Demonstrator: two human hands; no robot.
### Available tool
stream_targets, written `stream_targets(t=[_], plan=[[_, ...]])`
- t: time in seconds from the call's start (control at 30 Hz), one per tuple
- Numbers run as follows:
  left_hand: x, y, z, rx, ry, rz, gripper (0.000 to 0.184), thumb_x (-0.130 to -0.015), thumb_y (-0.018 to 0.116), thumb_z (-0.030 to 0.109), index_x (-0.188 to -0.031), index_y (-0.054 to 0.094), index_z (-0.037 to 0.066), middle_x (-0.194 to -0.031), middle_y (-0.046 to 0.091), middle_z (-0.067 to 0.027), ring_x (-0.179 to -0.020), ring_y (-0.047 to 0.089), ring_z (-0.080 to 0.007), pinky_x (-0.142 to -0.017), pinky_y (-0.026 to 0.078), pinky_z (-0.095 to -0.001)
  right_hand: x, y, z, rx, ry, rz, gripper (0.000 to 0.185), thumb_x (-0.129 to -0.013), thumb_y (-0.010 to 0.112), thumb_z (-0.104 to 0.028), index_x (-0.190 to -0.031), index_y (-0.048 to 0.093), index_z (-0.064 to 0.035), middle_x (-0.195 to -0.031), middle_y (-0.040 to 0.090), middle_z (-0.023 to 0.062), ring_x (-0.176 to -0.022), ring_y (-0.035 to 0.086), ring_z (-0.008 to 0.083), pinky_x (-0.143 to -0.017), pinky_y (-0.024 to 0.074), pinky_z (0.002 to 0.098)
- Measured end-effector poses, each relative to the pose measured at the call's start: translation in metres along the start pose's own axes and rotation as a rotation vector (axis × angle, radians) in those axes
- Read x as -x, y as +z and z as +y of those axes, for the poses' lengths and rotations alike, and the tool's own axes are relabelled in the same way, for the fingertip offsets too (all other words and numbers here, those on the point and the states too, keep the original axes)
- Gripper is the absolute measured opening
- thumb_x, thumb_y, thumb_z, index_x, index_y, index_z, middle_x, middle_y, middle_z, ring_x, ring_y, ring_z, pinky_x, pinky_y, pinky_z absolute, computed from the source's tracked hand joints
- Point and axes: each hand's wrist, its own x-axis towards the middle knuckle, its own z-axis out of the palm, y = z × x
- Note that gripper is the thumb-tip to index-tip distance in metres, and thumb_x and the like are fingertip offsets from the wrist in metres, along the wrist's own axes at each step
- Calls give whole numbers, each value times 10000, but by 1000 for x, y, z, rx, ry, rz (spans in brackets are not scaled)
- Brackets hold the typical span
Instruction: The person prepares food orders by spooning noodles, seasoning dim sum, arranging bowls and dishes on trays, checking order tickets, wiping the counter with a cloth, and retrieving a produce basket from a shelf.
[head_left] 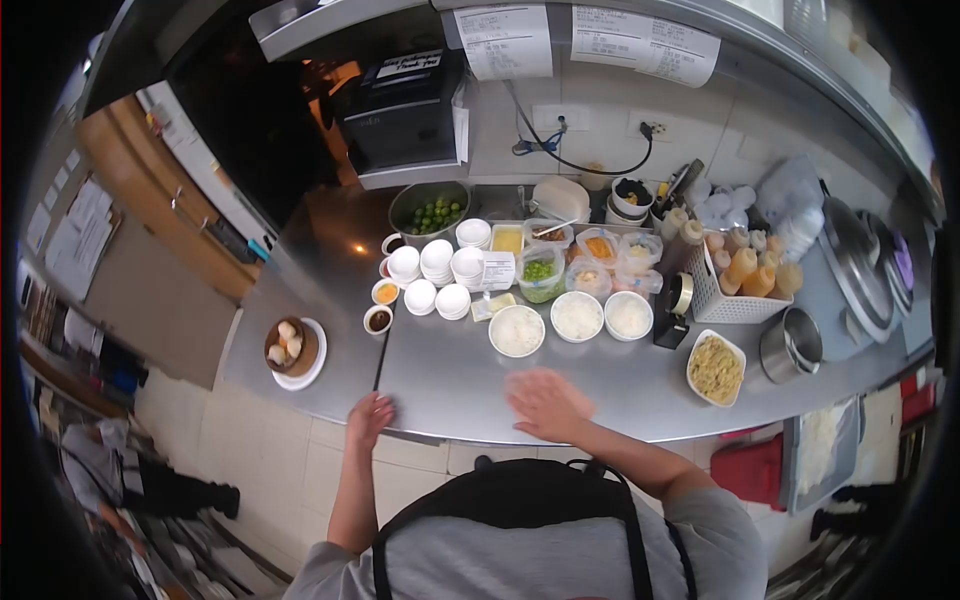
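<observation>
My left hand (370, 416) is at the counter's front edge, fingers curled and slightly blurred; whether anything is in them is hidden. Over the steel counter (455, 385), my right hand (548, 404) is stretched flat, smeared by motion, with no object seen in it. Just beyond it stand three white bowls of rice: the left bowl (517, 331), the middle bowl (577, 316) and the right bowl (629, 315). To the right is a white bowl of yellowish food (716, 369). Farther left, a round steamer of dumplings (290, 345) rests on a white plate (318, 372).
Behind the rice are stacked white cups (437, 257), tubs of chopped greens (541, 275) and a pot of green limes (436, 213). A basket of sauce bottles (745, 280) and a metal pot (791, 343) stand right. A printer (402, 115) sits above. Another person (105, 470) is at lower left.
</observation>
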Motion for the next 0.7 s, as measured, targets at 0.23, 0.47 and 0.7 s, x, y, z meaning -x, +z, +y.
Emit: stream_targets(t=[0.23,0.47,0.7], plan=[[-66,-141,59,338,38,383,473,-848,486,240,-1230,310,24,-1102,461,-174,-839,548,-254,-712,497,-333,-129,61,-95,-101,-283,33,591,-812,429,-446,-1258,348,-66,-1351,258,139,-1258,202,310,-1025,110,468],[-138,-205,80,316,220,549,350,-842,464,235,-1095,422,-3,-1032,521,-166,-825,565,-295,-658,510,-368,-130,50,-86,-127,-215,64,566,-767,506,-384,-1232,382,-87,-1340,287,96,-1249,234,264,-1025,146,425],[-144,-199,90,-74,233,781,318,-769,557,141,-1019,468,-34,-984,532,-173,-783,580,-287,-574,532,-391,1,-18,-4,248,511,152,473,-746,509,-279,-1181,413,-121,-1192,417,72,-1110,372,263,-934,270,429]])
